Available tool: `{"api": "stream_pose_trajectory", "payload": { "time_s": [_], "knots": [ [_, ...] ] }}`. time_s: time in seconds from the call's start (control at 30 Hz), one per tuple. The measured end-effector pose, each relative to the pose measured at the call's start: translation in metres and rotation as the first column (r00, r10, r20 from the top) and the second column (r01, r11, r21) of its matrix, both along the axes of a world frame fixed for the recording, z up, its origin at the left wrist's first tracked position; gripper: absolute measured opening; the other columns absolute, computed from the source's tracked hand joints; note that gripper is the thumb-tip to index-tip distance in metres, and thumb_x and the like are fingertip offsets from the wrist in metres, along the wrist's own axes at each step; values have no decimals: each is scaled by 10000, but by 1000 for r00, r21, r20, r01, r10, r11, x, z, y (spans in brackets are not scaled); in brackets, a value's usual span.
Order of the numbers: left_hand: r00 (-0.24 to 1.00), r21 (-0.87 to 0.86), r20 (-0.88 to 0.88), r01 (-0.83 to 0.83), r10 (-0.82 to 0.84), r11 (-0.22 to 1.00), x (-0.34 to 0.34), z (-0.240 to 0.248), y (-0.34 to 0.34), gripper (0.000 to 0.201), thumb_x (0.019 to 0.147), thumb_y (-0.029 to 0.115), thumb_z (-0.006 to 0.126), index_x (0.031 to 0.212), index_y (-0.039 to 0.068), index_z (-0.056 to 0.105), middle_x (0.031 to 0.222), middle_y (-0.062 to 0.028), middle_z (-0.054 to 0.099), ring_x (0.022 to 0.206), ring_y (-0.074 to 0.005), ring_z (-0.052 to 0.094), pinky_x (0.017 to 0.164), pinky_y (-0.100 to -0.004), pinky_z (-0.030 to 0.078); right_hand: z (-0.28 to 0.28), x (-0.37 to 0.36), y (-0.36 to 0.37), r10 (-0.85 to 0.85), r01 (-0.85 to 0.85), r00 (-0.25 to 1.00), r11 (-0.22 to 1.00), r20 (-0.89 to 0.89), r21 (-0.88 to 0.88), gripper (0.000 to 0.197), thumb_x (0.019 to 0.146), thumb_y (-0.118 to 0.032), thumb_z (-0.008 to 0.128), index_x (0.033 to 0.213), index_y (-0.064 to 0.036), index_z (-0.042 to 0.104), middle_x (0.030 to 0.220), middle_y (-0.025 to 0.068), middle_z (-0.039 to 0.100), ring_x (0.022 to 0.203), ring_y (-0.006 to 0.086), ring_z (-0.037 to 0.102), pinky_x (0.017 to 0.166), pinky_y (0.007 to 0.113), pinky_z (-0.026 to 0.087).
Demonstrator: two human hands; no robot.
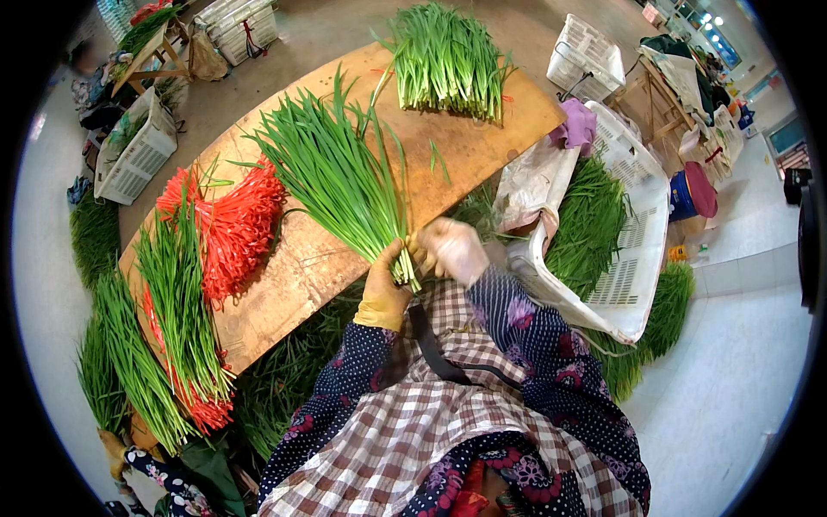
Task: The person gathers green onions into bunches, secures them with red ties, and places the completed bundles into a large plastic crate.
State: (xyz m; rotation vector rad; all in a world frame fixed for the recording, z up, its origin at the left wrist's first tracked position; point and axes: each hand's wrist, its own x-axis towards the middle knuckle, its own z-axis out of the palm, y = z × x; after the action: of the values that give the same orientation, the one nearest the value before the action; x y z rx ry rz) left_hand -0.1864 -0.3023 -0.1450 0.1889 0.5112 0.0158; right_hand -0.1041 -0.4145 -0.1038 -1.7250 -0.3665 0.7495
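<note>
My left hand (384, 289), in a yellow glove, is closed around the stem ends of a bunch of garlic chives (332, 177). The long green leaves fan out to the far left across the wooden table (284, 297). Beside those stems is my right hand (455, 250), gloved and partly blurred by motion. Its fingers are curled in against the bunch, and what they pinch is hidden. A large heap of red ties (237, 228) lies on the table to the left of the bunch.
Another chive bundle (448, 65) rests at the table's far end. More bundles (177, 297) lie along the left edge over red ties. On my right, a white plastic crate (642, 233) holds loose chives (590, 224), with a purple cloth (575, 127) near it. Further crates stand beyond.
</note>
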Motion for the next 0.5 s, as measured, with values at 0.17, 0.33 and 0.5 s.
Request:
{"api": "stream_pose_trajectory", "payload": {
  "time_s": [0.17, 0.33, 0.5],
  "knots": [
    [997, 51, -72, -11, 14, 999, 3, 6, -6, 206, 875, 212, 510, 974, 43, 574, 884, -65, 627, 811, -214, 610, 750, -372, 506, -7, 30, 21, -21, 35, 965, 998, -263, 48, 203, 861, -197, 577, 870, 6, 577, 524, -15, 495, 356, 64, 406, 329, 199, 314],
    [999, 13, 1, -51, 51, 999, 0, 13, -7, 229, 880, 199, 497, 1014, 22, 555, 929, -83, 622, 857, -231, 602, 771, -375, 508, 4, 8, 20, -239, 298, 899, 947, -366, 116, 144, 826, -132, 604, 810, -2, 542, 548, 3, 488, 367, 83, 400, 339, 216, 323],
    [971, 27, -196, -130, 133, 991, 8, 9, -12, 204, 842, 200, 571, 986, 56, 568, 927, -39, 592, 905, -203, 572, 806, -395, 496, 19, -15, -24, -421, 477, 862, 862, -280, 172, 138, 805, -124, 614, 784, -28, 517, 522, -2, 471, 370, 82, 415, 329, 218, 358]
  ]
}}
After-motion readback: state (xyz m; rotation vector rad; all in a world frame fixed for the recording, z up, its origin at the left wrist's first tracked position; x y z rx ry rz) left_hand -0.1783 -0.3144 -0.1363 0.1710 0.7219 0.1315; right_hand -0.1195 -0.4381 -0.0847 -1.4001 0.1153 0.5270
